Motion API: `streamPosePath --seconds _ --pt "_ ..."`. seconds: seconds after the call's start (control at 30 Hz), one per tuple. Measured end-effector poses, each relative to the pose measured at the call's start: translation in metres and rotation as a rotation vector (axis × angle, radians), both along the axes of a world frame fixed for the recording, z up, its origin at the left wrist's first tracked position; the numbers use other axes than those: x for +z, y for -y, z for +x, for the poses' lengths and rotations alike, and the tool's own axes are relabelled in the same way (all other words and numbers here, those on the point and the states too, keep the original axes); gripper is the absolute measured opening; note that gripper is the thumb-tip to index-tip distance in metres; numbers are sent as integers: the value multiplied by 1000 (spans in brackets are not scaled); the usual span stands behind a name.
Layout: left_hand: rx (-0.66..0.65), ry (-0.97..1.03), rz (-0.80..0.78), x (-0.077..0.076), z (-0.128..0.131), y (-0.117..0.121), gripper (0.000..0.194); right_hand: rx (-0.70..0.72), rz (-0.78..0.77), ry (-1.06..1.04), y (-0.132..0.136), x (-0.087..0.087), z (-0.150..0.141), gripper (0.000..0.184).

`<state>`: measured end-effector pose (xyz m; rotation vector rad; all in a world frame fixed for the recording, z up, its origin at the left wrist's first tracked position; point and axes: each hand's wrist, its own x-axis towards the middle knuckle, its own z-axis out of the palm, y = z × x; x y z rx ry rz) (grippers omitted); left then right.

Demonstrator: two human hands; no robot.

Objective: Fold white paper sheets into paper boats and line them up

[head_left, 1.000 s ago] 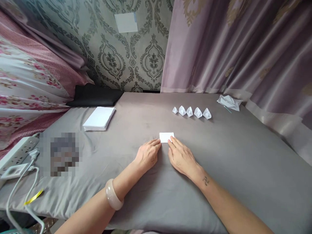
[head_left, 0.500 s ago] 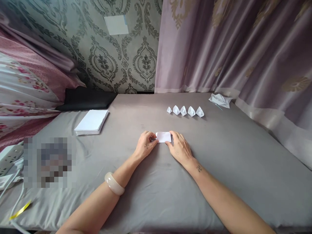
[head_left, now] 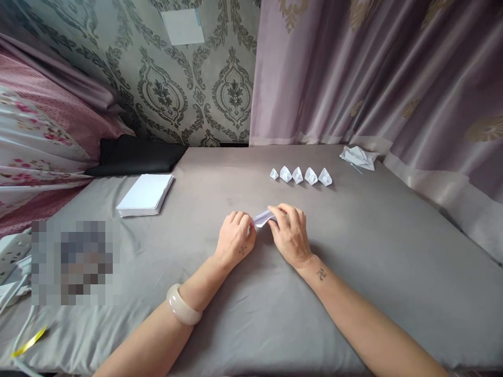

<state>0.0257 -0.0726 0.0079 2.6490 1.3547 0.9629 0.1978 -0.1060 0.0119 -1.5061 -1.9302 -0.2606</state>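
Both hands pinch a small paper (head_left: 262, 218) between them on the grey sheet (head_left: 377, 262): left hand (head_left: 234, 242) grips its near-left end, right hand (head_left: 291, 234) its far-right.

1. Both forearms are left bare; no sleeves are seen.
2. A thick, smooth, pale pinkish bangle (head_left: 183, 305) is worn on the left wrist.
3. A small dark mark is borne on the back of the left hand (head_left: 234, 240), toward 6 o'clock.
4. A small dark cross-shaped tattoo (head_left: 321, 274) is carried at the wrist below the right hand (head_left: 291, 233).
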Motion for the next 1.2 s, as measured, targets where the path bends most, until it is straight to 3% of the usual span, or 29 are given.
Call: streamPosePath --seconds 0.23,0.4,0.53,0.73,0.9,1.2 --pt "15 -26 -26 -1 -2 0 14 141 -34 120 -1 2 -3 24" --pt "26 -142 -116 0 -4 3 42 174 -81 154 -1 4 -1 25" --pt "47 -205 -141 0 -7 4 27 234 -132 168 0 2 4 23" --pt "-98 -235 -177 1 -7 10 27 228 -327 112 3 -2 13 30" --pt "-25 -159 -231 2 -4 16 20 218 -402 92 4 1 15 25" --pt "62 39 -362 -1 -4 9 16 163 -384 -18 4 0 13 24"
